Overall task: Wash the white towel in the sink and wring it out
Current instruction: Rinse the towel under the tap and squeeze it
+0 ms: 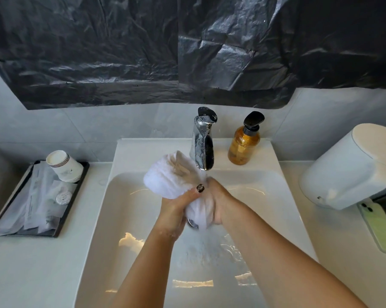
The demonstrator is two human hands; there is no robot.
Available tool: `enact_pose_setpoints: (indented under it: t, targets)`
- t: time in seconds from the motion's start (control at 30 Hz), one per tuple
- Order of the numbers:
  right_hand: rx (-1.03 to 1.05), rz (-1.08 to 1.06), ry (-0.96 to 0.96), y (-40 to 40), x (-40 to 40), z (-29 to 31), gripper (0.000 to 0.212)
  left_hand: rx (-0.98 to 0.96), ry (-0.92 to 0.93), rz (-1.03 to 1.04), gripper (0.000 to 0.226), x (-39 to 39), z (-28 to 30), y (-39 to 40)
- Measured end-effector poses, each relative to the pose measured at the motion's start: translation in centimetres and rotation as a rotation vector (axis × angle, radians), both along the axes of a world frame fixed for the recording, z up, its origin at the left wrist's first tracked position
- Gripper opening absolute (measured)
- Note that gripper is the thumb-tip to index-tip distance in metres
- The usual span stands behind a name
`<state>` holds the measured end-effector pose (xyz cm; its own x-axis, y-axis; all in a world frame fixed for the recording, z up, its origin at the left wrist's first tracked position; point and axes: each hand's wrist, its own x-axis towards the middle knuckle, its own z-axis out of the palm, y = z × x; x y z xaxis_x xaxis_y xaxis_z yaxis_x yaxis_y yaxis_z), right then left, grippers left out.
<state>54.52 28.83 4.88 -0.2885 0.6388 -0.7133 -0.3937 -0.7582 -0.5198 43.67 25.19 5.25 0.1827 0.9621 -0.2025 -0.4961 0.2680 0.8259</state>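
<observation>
Both hands are wrapped around the white towel (165, 176) right over the sink (125, 210), just below the tap (202, 141). The left hand (176, 210) grips the bunched middle of it, thumb on top with a dark painted nail showing, and the right hand (220, 201) squeezes it from the other side, fingers curled round the cloth. So the towel sits clamped between the two, with a fat rolled end sticking up and to the left near the spout and a shorter end poking out below the hands. Water is falling off that lower end and splashing in the basin, where it looks foamy.

Other stuff around: an amber soap bottle (244, 143) with a black pump stands on the sink ledge just right of the tap. On the surface to the left there's a black tray (61, 223) with a stack of paper cups (64, 166) lying tilted and some wrapped packets. To the right, a white dispenser (351, 167) and a green phone (378, 227) lying flat. Crinkly black plastic sheeting (143, 52) covers the wall above.
</observation>
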Motion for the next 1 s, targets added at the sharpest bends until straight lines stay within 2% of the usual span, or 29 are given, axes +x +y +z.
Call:
enact_pose_setpoints:
  t: [0.07,0.1,0.13,0.17,0.2,0.23,0.27,0.3,0.33,0.4,0.43,0.57,0.6,0.7,0.83,0.93,1.0]
  targets:
    - [-0.032,0.124,-0.293,-1.2,1.2,-0.3,0.033,-0.108,0.009,-0.028,0.062,0.5,-0.6,0.0]
    - [-0.031,0.168,-0.494,-1.8,2.0,-0.2,0.033,-0.142,-0.016,-0.064,0.059,0.7,-0.9,-0.1]
    - [0.013,0.186,-0.680,-2.1,2.9,0.0,0.033,-0.169,-0.067,-0.113,0.057,0.8,-1.2,-0.1]
    - [0.141,0.127,-0.788,-1.8,3.8,0.2,0.029,-0.188,-0.128,-0.173,0.053,0.8,-1.5,0.0]
    - [0.287,0.019,-0.769,-1.4,4.5,0.5,0.018,-0.208,-0.163,-0.225,0.051,0.7,-1.6,0.0]
    - [0.377,-0.090,-0.642,-1.1,4.8,1.1,0.010,-0.233,-0.170,-0.264,0.051,0.6,-1.6,0.1]
    - [0.438,-0.158,-0.505,-0.8,4.8,1.7,0.015,-0.246,-0.140,-0.300,0.052,0.6,-1.5,0.2]
    - [0.515,-0.148,-0.412,-0.6,4.5,2.6,0.019,-0.250,-0.066,-0.335,0.053,0.8,-1.1,0.2]
    - [0.598,-0.079,-0.403,-0.4,4.0,3.1,0.020,-0.238,0.066,-0.351,0.049,1.2,-0.7,0.1]
    - [0.698,0.060,-0.512,-0.3,2.7,3.1,0.030,-0.189,0.382,-0.325,0.026,2.2,-0.2,-0.1]
    - [0.689,0.082,-0.572,-0.3,2.0,2.9,0.031,-0.170,0.480,-0.300,0.020,2.7,-0.1,-0.3]
    - [0.588,0.014,-0.804,-0.1,1.0,2.1,0.023,-0.134,0.623,-0.195,0.033,3.2,-0.9,-0.9]
    - [0.565,-0.017,-0.796,-0.2,1.0,2.1,0.023,-0.129,0.632,-0.191,0.032,3.2,-0.9,-0.9]
    - [0.498,-0.058,-0.689,-0.6,1.2,2.6,0.022,-0.154,0.581,-0.226,0.024,3.0,-0.6,-0.7]
    - [0.537,-0.022,-0.666,-0.3,3.6,5.1,0.033,-0.242,0.322,-0.258,0.051,2.0,0.3,-0.3]
    - [0.850,-0.189,-0.971,0.5,5.0,8.6,0.044,-0.348,0.088,-0.288,0.041,1.4,1.1,-0.4]
    - [1.136,-0.163,-1.157,0.5,4.3,10.9,0.049,-0.403,-0.046,-0.270,0.037,1.3,1.8,-0.5]
